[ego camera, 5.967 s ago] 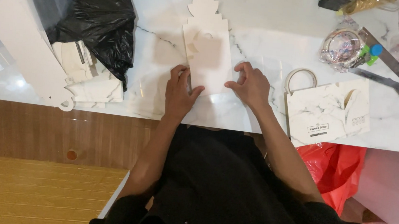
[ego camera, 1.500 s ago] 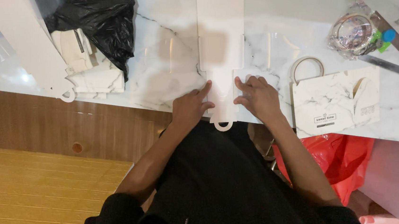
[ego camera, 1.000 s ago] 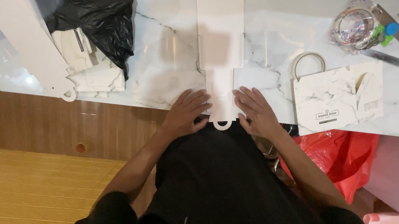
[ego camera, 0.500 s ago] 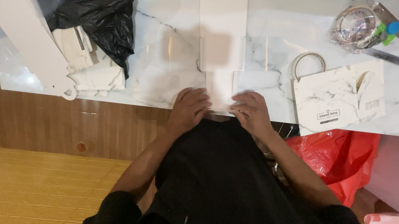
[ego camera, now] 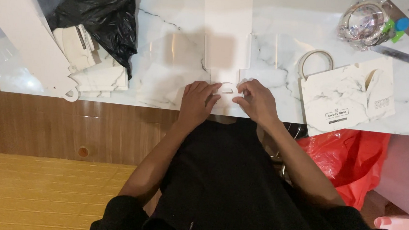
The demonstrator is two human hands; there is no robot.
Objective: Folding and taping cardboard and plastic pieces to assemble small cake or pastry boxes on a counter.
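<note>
At the frame's centre, the left hand [ego camera: 197, 101] and right hand [ego camera: 258, 102] pinch the white card cutout [ego camera: 226, 39] at its looped handle end; it looks light, thin and easily creased, best held by its edges.

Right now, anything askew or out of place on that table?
One thing: the finished marbled box hangs past the table's near edge, above a red bag. The flat white card under both hands lies straight, and nothing looks spilled.
</note>
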